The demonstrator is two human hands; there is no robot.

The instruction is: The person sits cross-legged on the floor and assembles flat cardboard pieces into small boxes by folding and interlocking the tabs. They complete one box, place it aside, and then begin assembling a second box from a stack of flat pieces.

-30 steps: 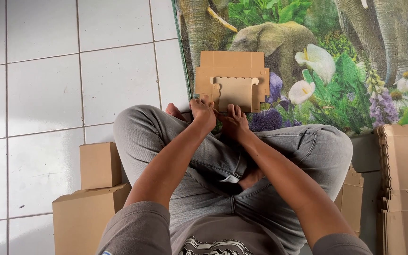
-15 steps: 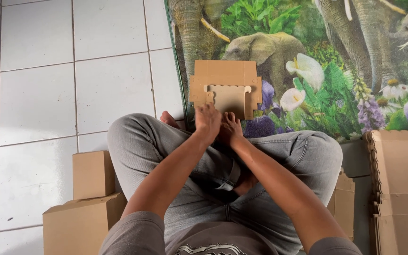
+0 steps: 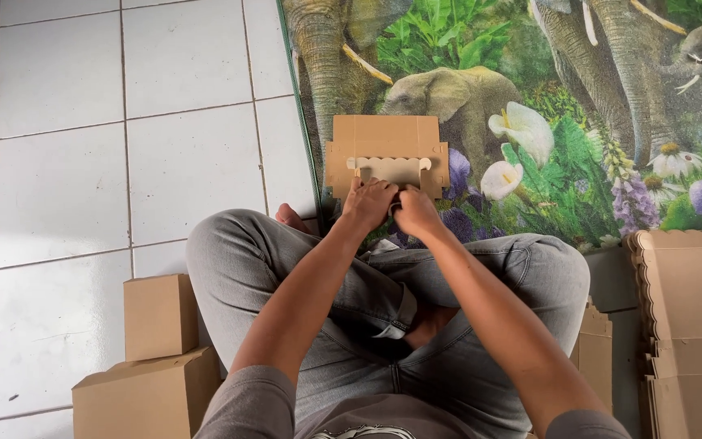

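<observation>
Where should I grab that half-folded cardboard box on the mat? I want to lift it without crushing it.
Take the cardboard box by its two short side flaps, one from each side. It lies flat and wide, and both hands already crowd the near edge.

So the floor is white glossy square tile (image 3: 75, 179) on the left, with a printed mat showing elephants, green leaves and flowers (image 3: 578, 106) covering the right side, its left edge running down the middle. Two closed brown cardboard boxes (image 3: 152, 366) sit on the tile near the bottom left, and a half-folded brown cardboard box blank (image 3: 387, 154) lies on the mat's left edge. A stack of flat scallop-edged brown cardboard sheets (image 3: 688, 325) sits at the right edge.
</observation>
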